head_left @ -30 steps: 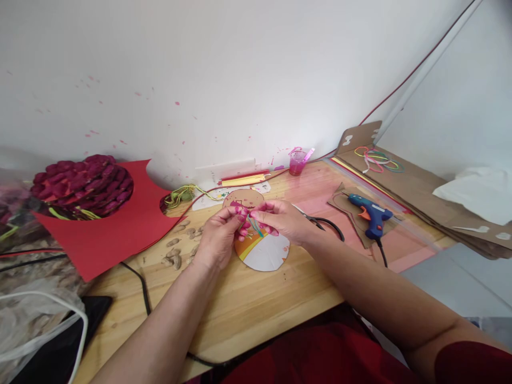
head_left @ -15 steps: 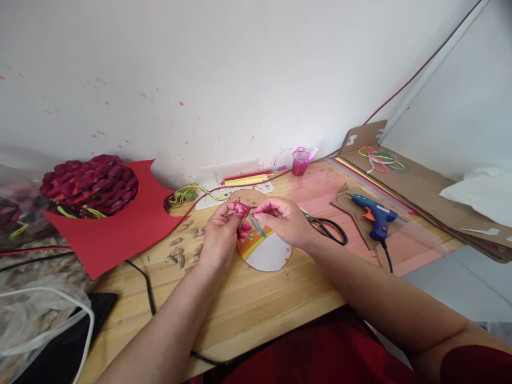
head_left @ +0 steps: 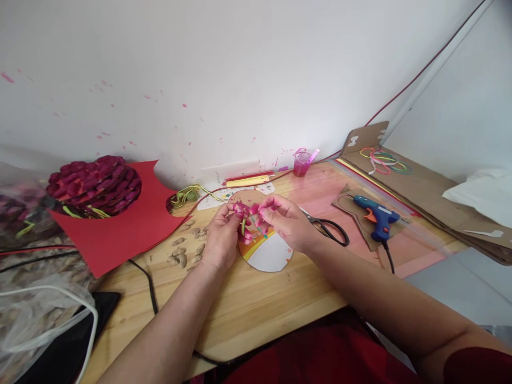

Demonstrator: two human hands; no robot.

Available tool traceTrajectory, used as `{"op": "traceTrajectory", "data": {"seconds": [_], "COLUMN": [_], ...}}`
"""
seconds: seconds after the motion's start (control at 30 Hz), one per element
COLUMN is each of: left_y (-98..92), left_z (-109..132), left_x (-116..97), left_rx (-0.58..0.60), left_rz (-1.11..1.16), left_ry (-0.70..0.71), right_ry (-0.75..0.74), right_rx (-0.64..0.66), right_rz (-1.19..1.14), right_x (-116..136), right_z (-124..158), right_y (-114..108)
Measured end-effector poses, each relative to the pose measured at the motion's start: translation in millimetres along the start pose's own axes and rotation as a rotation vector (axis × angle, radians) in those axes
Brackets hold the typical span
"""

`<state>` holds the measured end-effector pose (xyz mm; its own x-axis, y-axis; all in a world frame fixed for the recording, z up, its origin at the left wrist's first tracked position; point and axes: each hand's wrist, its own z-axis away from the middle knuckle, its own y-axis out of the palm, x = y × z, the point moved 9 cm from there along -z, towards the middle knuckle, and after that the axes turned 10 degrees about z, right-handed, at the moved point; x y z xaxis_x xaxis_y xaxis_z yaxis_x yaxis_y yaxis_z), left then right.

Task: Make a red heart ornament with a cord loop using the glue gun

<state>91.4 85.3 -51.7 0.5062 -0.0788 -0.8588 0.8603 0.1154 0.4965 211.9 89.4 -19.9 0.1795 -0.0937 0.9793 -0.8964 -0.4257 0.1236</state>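
Above a rounded cardboard cut-out (head_left: 269, 257) with an orange and white print, both my hands meet at a small knobbly magenta piece (head_left: 241, 209), which looks like painted peanut shells. My left hand (head_left: 224, 230) is closed around it, and a strand of yellow-green yarn hangs there. Thumb and fingers of my right hand (head_left: 285, 220) pinch a thin teal yarn (head_left: 260, 232) close beside the piece. Pink stains mark the fingertips. Whether the yarn is tied to the piece cannot be made out. Loose peanuts (head_left: 179, 258) lie left of my left hand.
Scissors (head_left: 330, 230) and a blue glue gun (head_left: 376, 216) on cardboard lie to the right. A cup of magenta paint (head_left: 302, 163) stands near the wall. At left, a magenta knobbly round object (head_left: 98, 186) rests by red card (head_left: 132, 234). Black cables cross the table.
My right fingers have curled in closer to the magenta piece, and less of the teal yarn shows. My left hand keeps its hold. The whole view has shifted slightly.
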Motion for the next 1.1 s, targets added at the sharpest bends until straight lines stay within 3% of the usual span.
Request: {"op": "traceTrajectory", "data": {"seconds": [0.1,0.2,0.3,0.53,0.8,0.97,1.1], "left_y": [5.9,4.3,3.7,9.0,7.5,5.5,-0.7], "left_z": [1.1,-0.1,-1.4,-2.3,-3.8,-4.5,-7.0], "left_x": [2.6,2.2,3.1,3.3,8.5,11.8,10.5], "left_rx": [0.057,0.054,0.060,0.153,0.183,0.192,0.144], "left_rz": [0.079,0.167,0.189,0.051,-0.030,-0.066,-0.101], "left_ry": [-0.010,-0.009,-0.027,-0.033,-0.047,-0.098,-0.129], "right_ry": [0.082,0.118,0.141,0.205,0.259,0.265,0.211], "right_rx": [0.059,0.054,0.036,0.135,0.195,0.120,-0.024], "right_rz": [-0.238,-0.277,-0.258,-0.072,0.058,0.039,0.115], "right_x": [-11.6,-18.6,-23.6,-32.0,-35.4,-33.2,-24.4], "right_z": [-0.4,-0.6,-1.2,-1.1,1.2,-0.5,-4.1], "right_y": [8.2,10.1,8.4,12.9,11.2,2.0,-13.5]}}
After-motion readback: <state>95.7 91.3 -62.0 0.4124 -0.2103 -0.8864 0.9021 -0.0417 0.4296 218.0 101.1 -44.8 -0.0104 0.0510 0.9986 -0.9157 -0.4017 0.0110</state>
